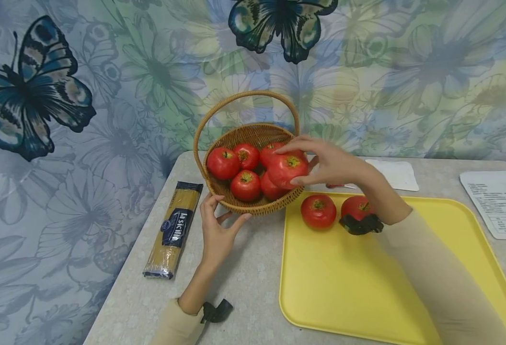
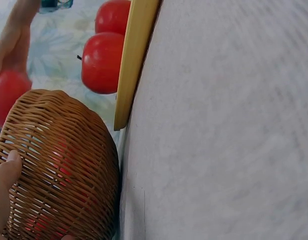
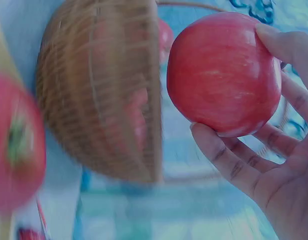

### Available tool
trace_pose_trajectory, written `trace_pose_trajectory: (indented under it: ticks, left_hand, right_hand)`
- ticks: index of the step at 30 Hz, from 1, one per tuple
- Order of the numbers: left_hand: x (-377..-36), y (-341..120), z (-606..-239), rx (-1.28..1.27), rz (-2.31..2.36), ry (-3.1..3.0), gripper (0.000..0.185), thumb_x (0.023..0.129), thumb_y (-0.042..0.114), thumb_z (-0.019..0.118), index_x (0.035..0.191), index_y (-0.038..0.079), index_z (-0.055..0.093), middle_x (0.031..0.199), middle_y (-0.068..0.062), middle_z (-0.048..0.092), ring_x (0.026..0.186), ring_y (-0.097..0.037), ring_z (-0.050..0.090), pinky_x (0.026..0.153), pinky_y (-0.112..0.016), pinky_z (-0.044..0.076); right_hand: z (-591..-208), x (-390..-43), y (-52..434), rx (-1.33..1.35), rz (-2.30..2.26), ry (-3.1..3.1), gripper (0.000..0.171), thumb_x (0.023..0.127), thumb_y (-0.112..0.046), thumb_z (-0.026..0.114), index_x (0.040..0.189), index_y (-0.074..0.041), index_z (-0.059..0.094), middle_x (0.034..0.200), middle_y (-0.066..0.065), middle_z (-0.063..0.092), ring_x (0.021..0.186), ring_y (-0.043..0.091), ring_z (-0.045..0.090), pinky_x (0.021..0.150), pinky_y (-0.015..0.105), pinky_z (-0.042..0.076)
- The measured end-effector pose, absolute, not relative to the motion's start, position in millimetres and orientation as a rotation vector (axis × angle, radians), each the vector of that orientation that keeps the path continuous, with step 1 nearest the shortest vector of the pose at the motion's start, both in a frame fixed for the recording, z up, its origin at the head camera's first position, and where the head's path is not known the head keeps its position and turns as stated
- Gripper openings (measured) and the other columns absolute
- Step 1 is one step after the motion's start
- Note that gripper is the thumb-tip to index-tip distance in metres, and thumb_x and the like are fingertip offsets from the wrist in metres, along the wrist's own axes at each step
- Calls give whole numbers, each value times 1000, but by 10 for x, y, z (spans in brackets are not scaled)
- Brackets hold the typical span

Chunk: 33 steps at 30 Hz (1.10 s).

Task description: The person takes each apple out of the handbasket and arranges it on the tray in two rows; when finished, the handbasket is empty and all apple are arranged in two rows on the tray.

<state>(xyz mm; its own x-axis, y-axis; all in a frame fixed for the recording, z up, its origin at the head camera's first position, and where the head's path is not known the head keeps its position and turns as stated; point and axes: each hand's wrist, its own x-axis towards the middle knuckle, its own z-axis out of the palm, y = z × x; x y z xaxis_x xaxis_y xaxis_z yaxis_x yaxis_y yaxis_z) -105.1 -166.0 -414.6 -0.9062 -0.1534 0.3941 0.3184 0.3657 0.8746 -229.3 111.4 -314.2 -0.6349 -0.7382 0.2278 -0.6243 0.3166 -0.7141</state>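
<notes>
— fingers [image 3: 228, 160] of the right hand [image 1: 335, 163] curl round a red tomato [image 1: 288, 170], thumb on its far side, at the basket's [image 1: 253, 203] right rim.

— and the left hand [image 1: 216, 232]?

— it cups the basket's near wall, fingers spread.

— which step is this?

— i'd judge the tomato is passing between the basket and the yellow tray [image 1: 365, 287], where two more tomatoes [image 1: 318, 211] sit. next calls for clearing the rim without squeezing.

— its look?

— smooth, glossy, pale-streaked, green calyx.
</notes>
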Motion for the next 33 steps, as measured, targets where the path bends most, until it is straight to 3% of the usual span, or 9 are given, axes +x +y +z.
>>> trace_pose_trajectory:
  ticks: [5,14,18,25,27,30,33]
  left_hand:
    - [-1062,-1656,-4163,-147,-1562,-2213,69,77,4,83,128,-5,38,147,-23,27,138,-41,36,89,-59,53]
    - [-1067,-1647,-4169,-148,-1547,-2215,69,77,4,82,129,-7,37,146,-28,26,136,-43,37,89,-58,53]
    - [-1067,-1643,-4164,-135,-1533,-2228,70,78,6,82,129,-9,37,146,-23,28,137,-41,39,89,-49,56]
    - [-1073,-1646,-4173,-141,-1545,-2207,70,77,5,83,128,-9,38,145,-20,30,136,-40,40,87,-23,56]
    - [-1073,-1641,-4173,-148,-1551,-2206,70,77,5,83,128,-11,37,144,-21,30,136,-41,40,87,-24,56]
    - [-1072,-1638,-4168,-149,-1555,-2207,70,77,5,83,127,-11,37,144,-22,30,136,-43,39,88,-35,58]
    - [-1067,-1635,-4165,-151,-1555,-2208,70,77,5,83,127,-11,37,144,-24,30,136,-42,40,88,-36,58]
  right_hand:
    - [-3131,-2155,1679,-1220,-1188,2578,62,78,-15,84,134,-22,58,130,-1,54,107,8,54,73,24,59]
    - [-3432,-1846,2646,-944,-1069,2786,66,72,-2,85,131,-16,59,122,-7,52,103,-2,47,69,19,56]
    - [-3676,-1718,2933,-878,-1033,2834,67,68,-1,87,128,-13,61,117,-6,53,98,-5,47,64,19,56]
    - [-4002,-1560,3215,-927,-1013,2803,65,72,-6,86,131,-11,58,118,-9,51,99,-8,46,63,21,57]
    - [-4059,-1538,3254,-900,-1021,2785,64,74,-8,85,131,-11,57,120,-6,52,99,-9,46,63,20,57]
    - [-4122,-1525,3284,-848,-1015,2776,63,75,-10,85,131,-11,57,119,-3,52,98,-9,46,64,20,56]
    - [-4194,-1509,3317,-823,-1022,2767,62,75,-10,85,131,-11,57,120,-7,51,97,-8,46,64,20,56]
